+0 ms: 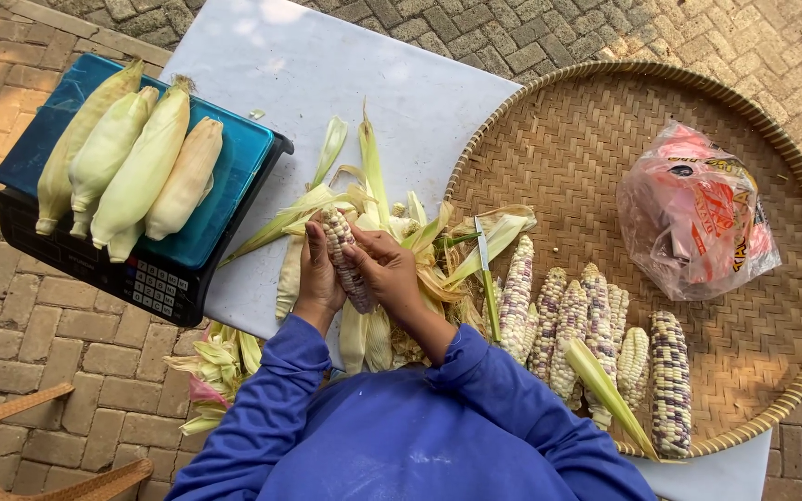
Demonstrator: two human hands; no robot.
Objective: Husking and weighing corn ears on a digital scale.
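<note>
Both my hands hold one husked ear of corn (341, 246) with purple and white kernels over a white table (290, 74). My left hand (316, 278) grips its left side. My right hand (384, 269) wraps around its lower right side. Pale green husk leaves (364, 199) lie spread on the table under and around my hands. My blue sleeves fill the bottom of the view.
A blue scale (225, 186) at the left carries several unhusked ears (141, 167). A round woven tray (772, 353) at the right holds several husked purple-and-white ears (596, 334) and a plastic bag (693, 213). Husks (215, 371) lie on the brick paving; a wicker chair (11, 445) stands bottom left.
</note>
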